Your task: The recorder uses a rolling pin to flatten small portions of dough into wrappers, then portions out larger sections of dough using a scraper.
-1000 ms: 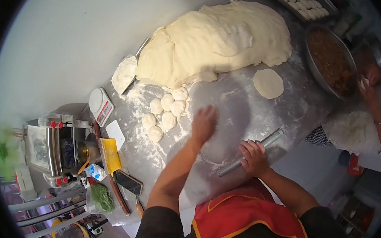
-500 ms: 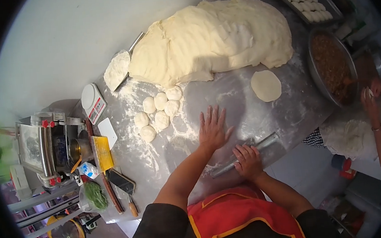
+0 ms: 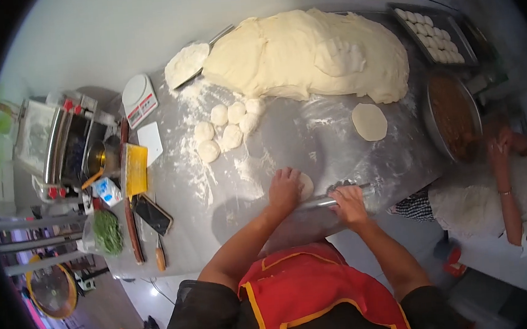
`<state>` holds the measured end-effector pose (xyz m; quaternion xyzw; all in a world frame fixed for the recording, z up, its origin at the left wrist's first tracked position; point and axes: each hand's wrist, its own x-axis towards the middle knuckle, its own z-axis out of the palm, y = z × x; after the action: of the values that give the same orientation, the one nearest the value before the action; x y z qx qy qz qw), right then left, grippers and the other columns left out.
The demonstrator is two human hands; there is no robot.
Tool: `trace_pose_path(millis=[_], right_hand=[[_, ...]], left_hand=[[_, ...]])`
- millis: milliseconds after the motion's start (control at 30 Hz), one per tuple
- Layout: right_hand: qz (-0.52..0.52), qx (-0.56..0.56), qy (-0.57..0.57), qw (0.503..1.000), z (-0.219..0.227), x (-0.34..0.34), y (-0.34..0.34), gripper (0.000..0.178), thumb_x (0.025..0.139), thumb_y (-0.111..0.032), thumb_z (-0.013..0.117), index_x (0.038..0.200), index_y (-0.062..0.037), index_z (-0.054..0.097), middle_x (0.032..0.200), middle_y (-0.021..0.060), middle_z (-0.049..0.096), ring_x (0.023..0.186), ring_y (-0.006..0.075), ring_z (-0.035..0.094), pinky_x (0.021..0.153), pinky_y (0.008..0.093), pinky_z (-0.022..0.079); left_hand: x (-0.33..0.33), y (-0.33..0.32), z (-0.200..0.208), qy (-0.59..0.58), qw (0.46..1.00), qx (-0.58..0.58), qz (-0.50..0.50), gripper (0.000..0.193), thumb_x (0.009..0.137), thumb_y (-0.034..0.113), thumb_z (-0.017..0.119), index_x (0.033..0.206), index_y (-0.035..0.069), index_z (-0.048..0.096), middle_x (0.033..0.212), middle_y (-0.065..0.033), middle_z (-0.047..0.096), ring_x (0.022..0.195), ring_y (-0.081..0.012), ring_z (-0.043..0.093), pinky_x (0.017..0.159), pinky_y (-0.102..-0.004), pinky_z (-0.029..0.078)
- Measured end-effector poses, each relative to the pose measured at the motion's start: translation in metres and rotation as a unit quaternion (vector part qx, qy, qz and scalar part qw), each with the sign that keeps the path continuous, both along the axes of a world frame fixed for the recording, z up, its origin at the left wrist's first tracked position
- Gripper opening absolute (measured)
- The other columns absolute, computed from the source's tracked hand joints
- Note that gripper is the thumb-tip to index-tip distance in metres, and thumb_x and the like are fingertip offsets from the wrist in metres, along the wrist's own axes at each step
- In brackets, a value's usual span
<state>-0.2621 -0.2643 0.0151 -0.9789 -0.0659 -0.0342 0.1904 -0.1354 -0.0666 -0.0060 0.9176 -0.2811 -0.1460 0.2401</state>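
Observation:
My left hand (image 3: 283,191) is curled over the left edge of a small flattened dough round (image 3: 305,187) on the steel table. My right hand (image 3: 349,203) grips a shiny metal rolling pin (image 3: 320,202), which lies at the near edge of that dough round. Farther to the right, a rolled-out dough disc (image 3: 370,122) lies flat by itself. A cluster of floured dough balls (image 3: 232,136) sits left of centre. Behind everything stretches a huge slab of pale dough (image 3: 304,53).
A flour scoop (image 3: 189,64), white scale (image 3: 139,100), yellow scraper (image 3: 135,169) and phone (image 3: 152,214) line the left side. A filling bowl (image 3: 453,112) and a tray of shaped dough (image 3: 410,35) stand at right, beside another person's hands (image 3: 501,146).
My left hand, flat with fingers spread before, now curls at a dough round that shows beside it. My right hand now grips the rolling pin. The whole view has shifted.

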Motion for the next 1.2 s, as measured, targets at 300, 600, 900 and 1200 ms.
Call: trace_pose_path(millis=[300, 600, 900, 1200], right_hand=[[-0.114, -0.055, -0.061, 0.99, -0.015, 0.021, 0.057, 0.06, 0.08, -0.02, 0.068, 0.135, -0.0069, 0.047, 0.135, 0.0132, 0.048, 0.126, 0.0294, 0.044, 0.106, 0.0499, 0.03], [-0.167, -0.119, 0.027, 0.978, -0.023, 0.148, 0.008, 0.059, 0.096, -0.03, 0.046, 0.148, -0.0075, 0.03, 0.152, 0.0138, 0.03, 0.143, 0.0291, 0.024, 0.113, 0.0584, 0.015], [-0.12, -0.069, 0.007, 0.99, -0.027, 0.099, 0.028, 0.067, 0.09, -0.03, 0.054, 0.146, -0.0024, 0.03, 0.151, 0.0177, 0.031, 0.142, 0.0314, 0.025, 0.115, 0.0539, 0.015], [-0.073, 0.001, 0.004, 0.997, -0.021, 0.034, 0.04, 0.05, 0.077, -0.012, 0.065, 0.124, -0.0039, 0.049, 0.126, 0.0169, 0.054, 0.121, 0.0347, 0.048, 0.104, 0.0495, 0.031]], left_hand=[[-0.034, 0.054, -0.006, -0.075, 0.996, 0.008, 0.056, 0.065, 0.09, 0.035, 0.056, 0.143, 0.003, 0.036, 0.148, -0.0166, 0.036, 0.142, -0.0323, 0.025, 0.116, -0.05, 0.018], [0.098, -0.007, 0.0, -0.174, 0.983, 0.024, 0.047, 0.066, 0.095, 0.042, 0.047, 0.145, 0.002, 0.033, 0.15, -0.0177, 0.032, 0.144, -0.0321, 0.019, 0.116, -0.0538, 0.011], [0.045, 0.029, -0.009, -0.186, 0.982, -0.013, 0.007, 0.077, 0.091, 0.047, 0.053, 0.143, -0.006, 0.031, 0.15, -0.0206, 0.031, 0.142, -0.0336, 0.023, 0.116, -0.0511, 0.016], [0.021, 0.01, -0.017, -0.14, 0.981, -0.126, 0.039, 0.05, 0.085, 0.023, 0.063, 0.127, 0.001, 0.049, 0.132, -0.0194, 0.05, 0.12, -0.0354, 0.049, 0.101, -0.0436, 0.039]])
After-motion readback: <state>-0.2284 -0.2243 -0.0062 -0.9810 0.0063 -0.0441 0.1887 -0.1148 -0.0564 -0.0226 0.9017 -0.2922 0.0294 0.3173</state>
